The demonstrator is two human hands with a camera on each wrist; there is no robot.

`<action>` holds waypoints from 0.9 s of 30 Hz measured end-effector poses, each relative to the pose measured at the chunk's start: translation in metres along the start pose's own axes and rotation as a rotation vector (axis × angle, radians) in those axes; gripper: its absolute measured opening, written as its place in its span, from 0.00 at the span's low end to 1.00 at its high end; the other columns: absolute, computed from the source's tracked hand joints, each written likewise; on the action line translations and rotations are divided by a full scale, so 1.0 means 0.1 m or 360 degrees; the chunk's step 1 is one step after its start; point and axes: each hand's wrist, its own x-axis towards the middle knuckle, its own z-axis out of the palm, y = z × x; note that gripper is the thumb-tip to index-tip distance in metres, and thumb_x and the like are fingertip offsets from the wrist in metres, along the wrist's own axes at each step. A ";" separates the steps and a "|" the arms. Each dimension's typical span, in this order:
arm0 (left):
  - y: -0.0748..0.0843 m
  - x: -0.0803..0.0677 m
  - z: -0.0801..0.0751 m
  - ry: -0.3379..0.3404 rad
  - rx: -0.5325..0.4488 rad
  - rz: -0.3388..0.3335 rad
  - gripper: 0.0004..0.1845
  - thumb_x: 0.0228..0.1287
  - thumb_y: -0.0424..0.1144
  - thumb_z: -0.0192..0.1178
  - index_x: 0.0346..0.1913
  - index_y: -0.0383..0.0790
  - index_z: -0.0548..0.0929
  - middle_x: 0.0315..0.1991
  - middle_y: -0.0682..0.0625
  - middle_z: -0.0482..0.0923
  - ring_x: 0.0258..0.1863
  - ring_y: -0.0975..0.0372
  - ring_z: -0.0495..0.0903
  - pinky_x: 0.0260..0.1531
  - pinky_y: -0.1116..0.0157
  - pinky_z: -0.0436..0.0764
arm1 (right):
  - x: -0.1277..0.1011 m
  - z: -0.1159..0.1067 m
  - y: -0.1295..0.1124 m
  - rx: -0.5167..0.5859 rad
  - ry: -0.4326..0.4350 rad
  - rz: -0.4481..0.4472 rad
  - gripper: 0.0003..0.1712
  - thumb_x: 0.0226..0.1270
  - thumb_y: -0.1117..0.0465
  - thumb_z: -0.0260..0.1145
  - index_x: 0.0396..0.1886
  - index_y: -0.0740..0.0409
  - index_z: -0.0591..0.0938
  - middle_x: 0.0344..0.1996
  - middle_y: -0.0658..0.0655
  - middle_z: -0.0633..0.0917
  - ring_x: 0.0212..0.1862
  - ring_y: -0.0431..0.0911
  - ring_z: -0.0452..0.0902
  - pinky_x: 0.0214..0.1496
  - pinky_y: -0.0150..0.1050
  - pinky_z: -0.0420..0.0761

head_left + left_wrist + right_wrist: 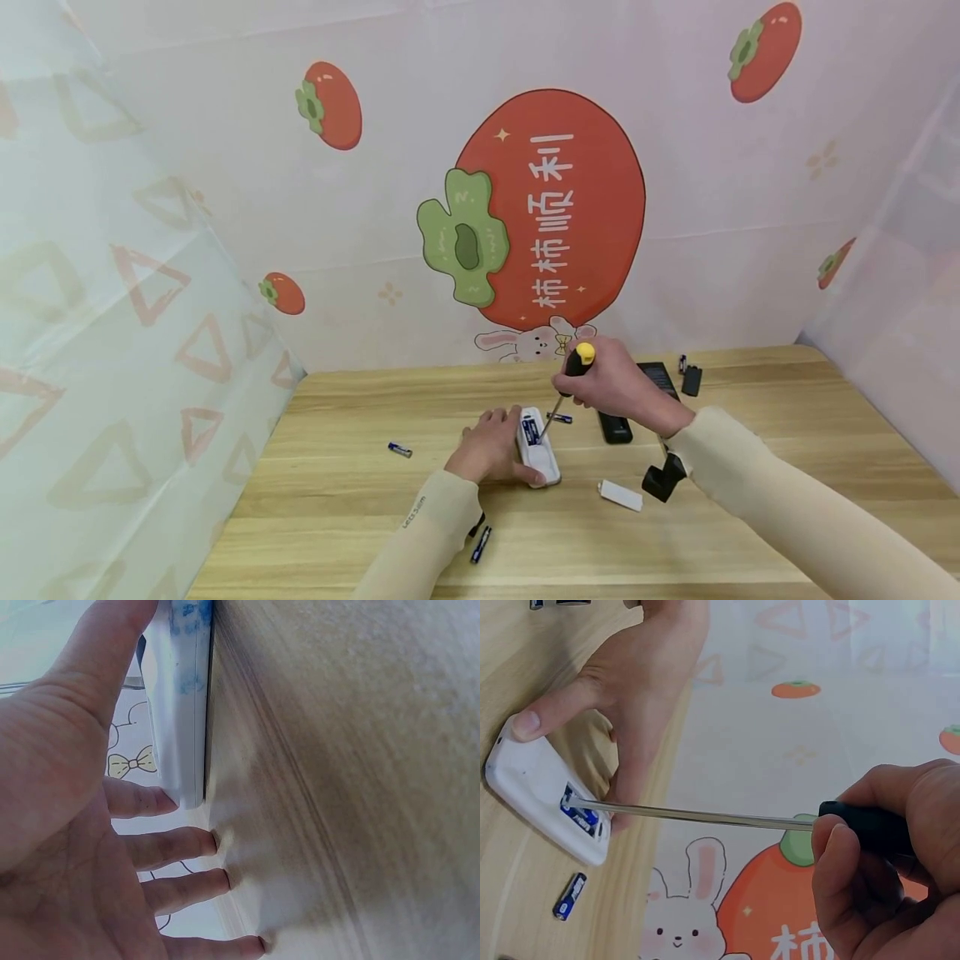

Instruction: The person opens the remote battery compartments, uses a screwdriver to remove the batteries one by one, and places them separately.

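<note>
A white remote (542, 454) lies back-up on the wooden table (345, 508), its battery bay open with a blue battery (531, 431) inside. My left hand (504, 448) holds the remote (532, 787) between thumb and fingers; in the left wrist view the thumb lies along the remote (180, 705) and the fingertips (217, 841) touch the table. My right hand (600, 377) grips a screwdriver's black and yellow handle (580, 358). The metal shaft (705, 817) slants down, and its tip sits at the battery (581, 817) in the bay.
Loose batteries lie at left (400, 450), near my left sleeve (481, 543) and behind the remote (558, 417). A white battery cover (620, 494) lies to the right. Two black remotes (615, 427) (658, 375) and a black cover (691, 380) sit at the back right.
</note>
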 end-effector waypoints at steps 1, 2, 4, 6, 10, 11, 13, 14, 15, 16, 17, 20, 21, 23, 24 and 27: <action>0.00 0.00 0.00 -0.0003 0.0000 -0.0001 0.62 0.42 0.66 0.78 0.77 0.40 0.62 0.72 0.38 0.65 0.72 0.44 0.64 0.64 0.37 0.66 | 0.00 0.00 0.00 -0.0003 -0.0002 0.0002 0.06 0.64 0.65 0.70 0.30 0.59 0.80 0.20 0.53 0.82 0.20 0.46 0.81 0.25 0.40 0.83; 0.00 0.00 0.00 -0.0008 0.0001 -0.0001 0.62 0.42 0.66 0.78 0.78 0.40 0.62 0.73 0.38 0.65 0.72 0.44 0.63 0.64 0.37 0.66 | 0.00 0.00 -0.01 -0.0005 0.0001 0.0008 0.06 0.64 0.65 0.70 0.30 0.58 0.80 0.23 0.54 0.82 0.20 0.46 0.81 0.25 0.40 0.83; 0.00 0.00 0.00 -0.0018 -0.0004 -0.0003 0.62 0.43 0.66 0.78 0.78 0.40 0.62 0.73 0.38 0.64 0.72 0.44 0.63 0.65 0.37 0.66 | 0.00 0.01 -0.02 -0.0014 0.0007 0.0025 0.06 0.64 0.65 0.70 0.31 0.58 0.80 0.28 0.56 0.82 0.21 0.47 0.81 0.25 0.40 0.83; 0.00 0.00 -0.01 -0.0023 -0.0007 -0.0006 0.62 0.43 0.66 0.78 0.78 0.40 0.62 0.73 0.39 0.64 0.72 0.44 0.63 0.65 0.37 0.66 | 0.01 0.02 -0.04 -0.0025 0.0012 0.0051 0.06 0.63 0.65 0.70 0.32 0.58 0.80 0.35 0.59 0.80 0.22 0.47 0.82 0.25 0.40 0.83; 0.00 0.01 -0.02 -0.0026 -0.0018 -0.0014 0.62 0.43 0.66 0.78 0.78 0.41 0.62 0.73 0.39 0.63 0.73 0.44 0.62 0.65 0.36 0.66 | 0.04 0.03 -0.12 -0.0059 -0.0023 0.0087 0.07 0.63 0.65 0.70 0.31 0.59 0.79 0.31 0.58 0.81 0.22 0.47 0.81 0.25 0.40 0.82; 0.00 0.02 -0.02 -0.0023 -0.0018 -0.0015 0.62 0.43 0.66 0.78 0.78 0.41 0.62 0.73 0.39 0.63 0.73 0.44 0.62 0.65 0.36 0.66 | 0.06 0.03 -0.13 -0.0071 -0.0041 0.0088 0.07 0.63 0.65 0.70 0.30 0.60 0.79 0.26 0.56 0.82 0.21 0.47 0.81 0.25 0.40 0.82; 0.00 0.02 -0.02 -0.0021 -0.0018 -0.0015 0.62 0.43 0.65 0.78 0.78 0.41 0.62 0.73 0.39 0.63 0.73 0.44 0.62 0.64 0.36 0.65 | 0.11 0.04 -0.17 -0.0096 -0.0071 0.0089 0.06 0.63 0.65 0.69 0.34 0.62 0.80 0.19 0.54 0.81 0.20 0.47 0.80 0.25 0.40 0.82; 0.00 0.03 -0.02 -0.0015 -0.0015 -0.0010 0.62 0.43 0.65 0.78 0.78 0.41 0.62 0.73 0.38 0.64 0.72 0.43 0.62 0.64 0.36 0.66 | 0.14 0.05 -0.20 -0.0119 -0.0080 0.0090 0.07 0.63 0.64 0.69 0.37 0.62 0.80 0.18 0.53 0.81 0.20 0.47 0.80 0.25 0.40 0.82; 0.00 0.03 -0.03 -0.0013 -0.0016 -0.0010 0.62 0.43 0.65 0.78 0.78 0.41 0.62 0.73 0.38 0.64 0.72 0.43 0.62 0.64 0.35 0.66 | 0.17 0.05 -0.22 -0.0135 -0.0088 0.0098 0.10 0.63 0.64 0.70 0.41 0.62 0.80 0.18 0.53 0.81 0.19 0.47 0.81 0.25 0.39 0.82; 0.00 0.03 -0.03 -0.0013 -0.0013 -0.0010 0.62 0.43 0.65 0.78 0.78 0.41 0.61 0.73 0.38 0.64 0.72 0.43 0.62 0.64 0.35 0.66 | 0.20 0.06 -0.24 -0.0145 -0.0094 0.0117 0.13 0.62 0.64 0.70 0.44 0.62 0.79 0.20 0.53 0.82 0.20 0.47 0.81 0.25 0.39 0.82; 0.00 0.03 -0.03 -0.0013 -0.0011 -0.0009 0.62 0.43 0.65 0.78 0.78 0.40 0.61 0.73 0.38 0.64 0.73 0.43 0.62 0.64 0.35 0.66 | 0.22 0.07 -0.26 -0.0161 -0.0098 0.0139 0.16 0.62 0.63 0.71 0.47 0.62 0.78 0.22 0.54 0.82 0.20 0.46 0.81 0.26 0.39 0.82; -0.01 0.04 -0.03 -0.0018 -0.0018 -0.0009 0.62 0.43 0.65 0.78 0.78 0.40 0.61 0.74 0.38 0.63 0.73 0.43 0.61 0.64 0.35 0.66 | 0.30 0.10 -0.32 -0.0224 -0.0108 0.0184 0.16 0.61 0.62 0.72 0.45 0.61 0.76 0.32 0.58 0.79 0.22 0.45 0.81 0.27 0.38 0.83; -0.01 0.04 -0.03 -0.0023 -0.0020 -0.0014 0.63 0.44 0.65 0.78 0.79 0.41 0.60 0.74 0.38 0.63 0.73 0.43 0.61 0.64 0.35 0.65 | 0.32 0.11 -0.33 -0.0243 -0.0116 0.0193 0.15 0.61 0.62 0.72 0.41 0.60 0.77 0.33 0.58 0.79 0.22 0.45 0.81 0.27 0.37 0.82; -0.01 0.04 -0.03 -0.0025 -0.0025 -0.0011 0.63 0.43 0.65 0.79 0.79 0.40 0.60 0.74 0.38 0.63 0.73 0.43 0.61 0.64 0.35 0.65 | 0.36 0.13 -0.36 -0.0276 -0.0131 0.0187 0.12 0.60 0.61 0.73 0.35 0.60 0.78 0.33 0.59 0.79 0.22 0.45 0.80 0.27 0.38 0.82; -0.01 0.04 -0.03 -0.0027 -0.0028 -0.0011 0.63 0.43 0.65 0.79 0.79 0.40 0.60 0.74 0.38 0.63 0.73 0.43 0.61 0.64 0.35 0.65 | 0.39 0.15 -0.37 -0.0289 -0.0142 0.0178 0.11 0.60 0.61 0.73 0.33 0.60 0.78 0.32 0.58 0.79 0.22 0.45 0.80 0.26 0.38 0.82; -0.01 0.04 -0.02 -0.0031 -0.0028 -0.0008 0.63 0.43 0.65 0.79 0.79 0.40 0.60 0.74 0.38 0.62 0.74 0.43 0.61 0.64 0.35 0.65 | 0.44 0.17 -0.39 -0.0310 -0.0166 0.0171 0.10 0.60 0.61 0.72 0.29 0.59 0.79 0.23 0.56 0.81 0.21 0.46 0.81 0.26 0.38 0.82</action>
